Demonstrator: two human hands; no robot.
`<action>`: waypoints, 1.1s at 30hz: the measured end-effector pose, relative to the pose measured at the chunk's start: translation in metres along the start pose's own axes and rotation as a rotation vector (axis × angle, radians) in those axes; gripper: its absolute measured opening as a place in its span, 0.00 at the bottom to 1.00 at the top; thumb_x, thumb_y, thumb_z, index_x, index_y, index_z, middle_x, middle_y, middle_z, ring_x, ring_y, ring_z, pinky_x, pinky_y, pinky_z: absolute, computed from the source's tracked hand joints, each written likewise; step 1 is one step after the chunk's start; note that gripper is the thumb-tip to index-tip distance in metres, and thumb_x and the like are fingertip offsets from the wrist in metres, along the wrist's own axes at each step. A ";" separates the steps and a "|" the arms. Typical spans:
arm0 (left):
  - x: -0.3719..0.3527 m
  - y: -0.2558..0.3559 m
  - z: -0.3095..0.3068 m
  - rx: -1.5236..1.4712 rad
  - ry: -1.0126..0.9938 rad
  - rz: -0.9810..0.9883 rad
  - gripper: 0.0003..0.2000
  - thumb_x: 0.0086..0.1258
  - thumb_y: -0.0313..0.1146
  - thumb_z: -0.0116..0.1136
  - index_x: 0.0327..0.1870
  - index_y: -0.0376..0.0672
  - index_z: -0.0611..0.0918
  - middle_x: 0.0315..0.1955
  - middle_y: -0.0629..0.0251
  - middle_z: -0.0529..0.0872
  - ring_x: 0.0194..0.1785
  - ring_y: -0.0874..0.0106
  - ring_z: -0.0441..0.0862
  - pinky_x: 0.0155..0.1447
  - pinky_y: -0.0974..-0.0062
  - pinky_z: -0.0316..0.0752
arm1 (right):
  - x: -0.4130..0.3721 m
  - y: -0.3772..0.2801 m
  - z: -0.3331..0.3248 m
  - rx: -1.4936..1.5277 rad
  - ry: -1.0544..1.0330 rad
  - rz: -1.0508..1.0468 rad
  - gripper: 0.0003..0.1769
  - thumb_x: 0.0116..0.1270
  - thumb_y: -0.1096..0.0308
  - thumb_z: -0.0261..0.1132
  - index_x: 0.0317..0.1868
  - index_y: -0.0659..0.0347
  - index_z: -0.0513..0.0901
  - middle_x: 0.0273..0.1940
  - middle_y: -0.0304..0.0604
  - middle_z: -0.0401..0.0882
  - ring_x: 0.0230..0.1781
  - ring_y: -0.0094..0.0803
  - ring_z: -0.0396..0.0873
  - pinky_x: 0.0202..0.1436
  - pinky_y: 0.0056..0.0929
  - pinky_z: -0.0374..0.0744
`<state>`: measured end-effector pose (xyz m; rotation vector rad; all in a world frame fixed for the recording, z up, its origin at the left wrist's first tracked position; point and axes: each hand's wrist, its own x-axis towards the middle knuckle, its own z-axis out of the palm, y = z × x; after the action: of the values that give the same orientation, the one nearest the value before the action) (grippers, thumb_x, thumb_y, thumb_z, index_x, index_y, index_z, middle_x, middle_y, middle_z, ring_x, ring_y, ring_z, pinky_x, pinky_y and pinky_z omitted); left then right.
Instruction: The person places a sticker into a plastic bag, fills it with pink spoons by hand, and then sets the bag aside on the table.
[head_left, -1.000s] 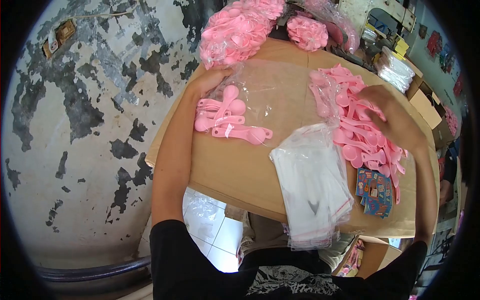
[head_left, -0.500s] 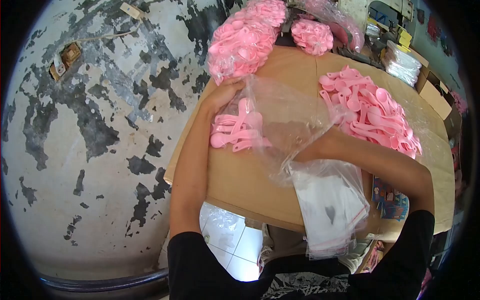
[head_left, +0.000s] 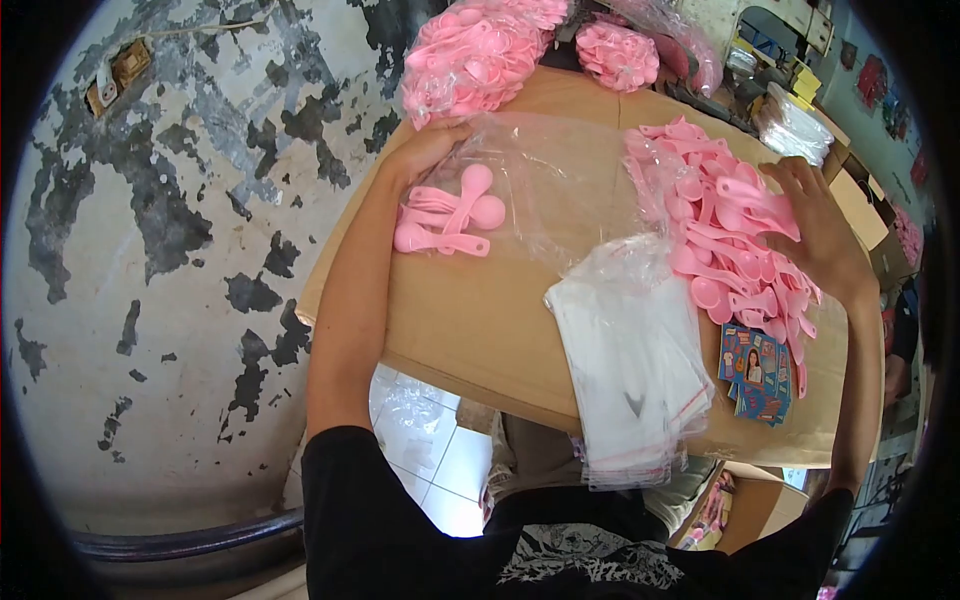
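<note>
My left hand (head_left: 432,148) is closed on the edge of a large clear plastic bag (head_left: 560,165) lying across the table. Just below that hand is a small group of pink plastic measuring spoons (head_left: 447,215), some crossing each other. At the right, my right hand (head_left: 822,232) curls its fingers round a few pink spoons at the edge of a big loose pile of pink measuring spoons (head_left: 712,210). Part of the clear bag overlaps the pile's left side. A stack of flat clear bags (head_left: 630,350) lies nearer my body, overhanging the table's front edge.
Printed blue cards (head_left: 757,372) lie beside the pile on the brown-covered table (head_left: 480,320). Filled bags of pink spoons (head_left: 475,60) and a smaller bundle (head_left: 617,57) stand at the back. Wrapped clear packets (head_left: 792,125) and a cardboard box (head_left: 858,195) sit at the right.
My right hand has come out from under the clear plastic and moved right to the spoon pile. The left hand keeps its hold on the bag edge. The view has shifted slightly.
</note>
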<state>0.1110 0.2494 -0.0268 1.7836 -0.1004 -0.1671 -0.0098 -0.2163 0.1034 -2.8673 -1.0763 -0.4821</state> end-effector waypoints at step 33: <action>-0.014 0.018 0.012 0.280 0.220 0.049 0.23 0.78 0.37 0.49 0.67 0.32 0.74 0.61 0.59 0.80 0.62 0.71 0.75 0.66 0.77 0.68 | 0.038 -0.058 0.029 0.225 -0.046 -0.099 0.16 0.67 0.60 0.64 0.47 0.64 0.78 0.37 0.54 0.82 0.39 0.52 0.82 0.43 0.50 0.78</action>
<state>0.0955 0.2359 -0.0109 2.0645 -0.0096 0.0833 -0.0123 -0.1439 0.0835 -2.6513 -1.2002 -0.2801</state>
